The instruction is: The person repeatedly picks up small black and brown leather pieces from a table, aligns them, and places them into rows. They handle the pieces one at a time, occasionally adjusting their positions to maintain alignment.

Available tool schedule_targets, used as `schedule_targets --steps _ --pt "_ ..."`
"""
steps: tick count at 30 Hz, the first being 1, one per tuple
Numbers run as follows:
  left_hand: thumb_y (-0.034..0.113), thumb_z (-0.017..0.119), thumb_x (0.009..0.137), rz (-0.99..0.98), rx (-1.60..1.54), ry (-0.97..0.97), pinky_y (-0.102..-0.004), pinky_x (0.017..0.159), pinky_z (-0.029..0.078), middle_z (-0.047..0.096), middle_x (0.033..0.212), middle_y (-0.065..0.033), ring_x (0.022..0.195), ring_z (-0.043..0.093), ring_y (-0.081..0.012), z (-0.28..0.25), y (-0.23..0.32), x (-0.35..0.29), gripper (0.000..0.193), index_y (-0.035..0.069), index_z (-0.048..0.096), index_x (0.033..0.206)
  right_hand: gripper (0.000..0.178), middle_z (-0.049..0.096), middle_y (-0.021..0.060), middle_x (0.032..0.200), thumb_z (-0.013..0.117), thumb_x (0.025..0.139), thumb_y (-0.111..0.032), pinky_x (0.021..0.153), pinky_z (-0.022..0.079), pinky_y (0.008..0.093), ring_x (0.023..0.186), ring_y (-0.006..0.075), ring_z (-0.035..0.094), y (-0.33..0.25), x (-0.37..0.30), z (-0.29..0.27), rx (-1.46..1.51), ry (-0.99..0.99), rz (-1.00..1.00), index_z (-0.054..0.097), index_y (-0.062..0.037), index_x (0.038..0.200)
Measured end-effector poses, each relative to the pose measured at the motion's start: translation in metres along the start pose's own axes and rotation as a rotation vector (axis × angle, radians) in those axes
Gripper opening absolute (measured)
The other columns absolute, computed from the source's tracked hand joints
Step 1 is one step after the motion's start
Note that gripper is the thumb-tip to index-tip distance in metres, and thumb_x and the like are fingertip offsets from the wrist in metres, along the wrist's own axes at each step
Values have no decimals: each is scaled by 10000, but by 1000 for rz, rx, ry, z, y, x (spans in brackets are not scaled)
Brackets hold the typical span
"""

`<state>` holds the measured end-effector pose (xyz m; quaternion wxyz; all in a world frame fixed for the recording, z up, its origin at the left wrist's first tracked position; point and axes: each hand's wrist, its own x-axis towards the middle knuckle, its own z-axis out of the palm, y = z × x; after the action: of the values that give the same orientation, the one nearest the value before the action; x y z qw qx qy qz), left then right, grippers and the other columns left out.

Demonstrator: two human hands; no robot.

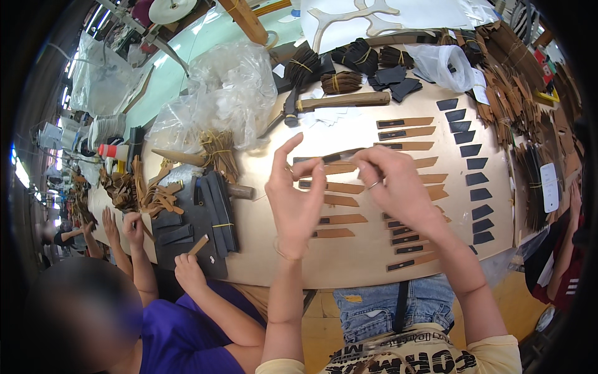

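Note:
Above the table, my left hand (294, 202) pinches the dark end of a short leather strip (342, 155) between thumb and index finger, its other fingers raised. My right hand (402, 187), with a ring on one finger, has its curled fingers closed on the strip's other end. Under and around my hands, brown leather strips with black end patches (342, 220) lie in two columns. Part of these rows is hidden behind my hands. Right of them runs a column of loose black slanted pieces (479, 194).
A wooden-handled hammer (342, 101) lies beyond my hands, near crumpled clear plastic (227, 81) and tied dark bundles (341, 82). Brown strip bundles (507, 100) line the right side. At left, a person in purple (193, 330) holds a small strip beside stacked black strips (215, 212).

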<state>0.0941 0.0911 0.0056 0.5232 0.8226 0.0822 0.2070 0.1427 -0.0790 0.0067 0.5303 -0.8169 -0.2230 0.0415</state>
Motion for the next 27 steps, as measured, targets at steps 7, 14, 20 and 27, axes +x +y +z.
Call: schedule_targets --steps 7,14,20,27 --pt "-1 664 828 -262 -57 -111 -231 656 512 736 798 -135 720 666 -101 -16 -61 43 400 -43 549 1209 227 635 12 801 552 994 -146 618 452 240 677 81 552 31 -23 -63 109 28 281 685 25 1058" --pt "74 664 821 -118 455 -109 -340 696 540 736 859 -170 751 717 -241 -6 -74 56 258 -25 690 1058 215 532 -23 711 561 998 -151 519 346 202 575 35 439 64 -133 -180 360 189 464 656 39 1030" --pt "105 676 852 239 771 34 -397 891 505 714 1038 -190 983 675 -339 1 -60 35 207 33 727 1040 194 455 -38 673 572 999 -176 452 285 181 489 16 360 86 -293 -275 503 423 278 564 16 1028" --pt "54 628 914 273 628 -48 -386 1016 450 674 1211 -192 1145 632 -301 19 -14 -43 239 -28 688 1131 321 496 -1 744 610 977 -203 460 275 187 509 20 375 110 -485 -307 576 645 174 543 52 1159"
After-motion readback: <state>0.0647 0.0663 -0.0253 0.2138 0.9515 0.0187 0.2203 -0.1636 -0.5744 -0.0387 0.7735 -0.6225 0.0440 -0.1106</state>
